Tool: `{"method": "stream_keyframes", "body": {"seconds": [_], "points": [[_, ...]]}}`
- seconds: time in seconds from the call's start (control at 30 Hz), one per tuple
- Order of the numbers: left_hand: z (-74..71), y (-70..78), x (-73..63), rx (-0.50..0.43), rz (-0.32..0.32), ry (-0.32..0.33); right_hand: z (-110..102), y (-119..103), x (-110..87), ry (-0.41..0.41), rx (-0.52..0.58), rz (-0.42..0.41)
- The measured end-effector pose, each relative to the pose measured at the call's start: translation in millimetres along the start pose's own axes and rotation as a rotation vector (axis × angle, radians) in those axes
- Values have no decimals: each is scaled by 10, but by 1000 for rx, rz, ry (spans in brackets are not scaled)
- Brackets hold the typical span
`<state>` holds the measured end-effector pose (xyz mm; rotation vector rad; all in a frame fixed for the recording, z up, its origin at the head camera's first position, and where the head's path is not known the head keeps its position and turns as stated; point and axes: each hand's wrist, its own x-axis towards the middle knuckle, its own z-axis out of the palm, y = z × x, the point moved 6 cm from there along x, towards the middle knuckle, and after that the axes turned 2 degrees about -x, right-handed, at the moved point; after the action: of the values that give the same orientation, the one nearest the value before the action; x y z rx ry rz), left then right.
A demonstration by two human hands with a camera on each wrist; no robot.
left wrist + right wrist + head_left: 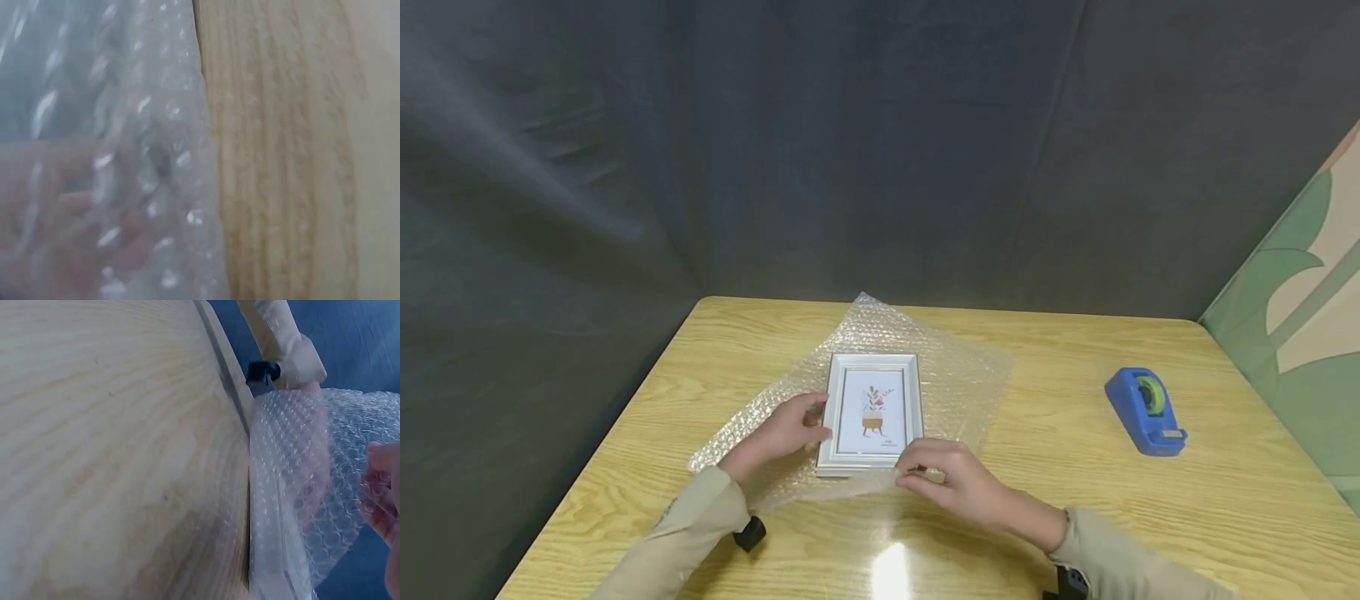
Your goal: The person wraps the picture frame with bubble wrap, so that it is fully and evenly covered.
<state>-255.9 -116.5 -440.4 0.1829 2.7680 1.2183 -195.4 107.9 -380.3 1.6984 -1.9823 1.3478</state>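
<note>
A silver-white picture frame [838, 417] with a plant print lies face up on a sheet of bubble wrap [958, 375]. My left hand [786, 429] is at its left side, thumb and fingertips touching the edge and spread apart along it. At the frame's lower right corner, my right hand [951, 477] pinches the near edge of the wrap between thumb and fingers. In the right wrist view this lifted bubble wrap [340, 487] stands between the two hands, and the left hand shows blurred through it. The left wrist view also sees the left hand through bubble wrap [169, 187].
A blue tape dispenser [1138, 421] with a green roll stands at the right of the wooden table [1045, 358]. A dark curtain [880, 150] hangs behind the table, and a wall with leaf shapes [1300, 333] borders it on the right.
</note>
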Motion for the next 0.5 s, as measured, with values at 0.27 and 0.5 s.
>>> {"method": "stream_keyframes", "body": {"seconds": [0.27,0.5], "points": [[-146,177,-1,32,22,25,-181,16,220,99,-55,90],[-342,400,-16,33,80,83,-226,207,251,187,-84,233]]}}
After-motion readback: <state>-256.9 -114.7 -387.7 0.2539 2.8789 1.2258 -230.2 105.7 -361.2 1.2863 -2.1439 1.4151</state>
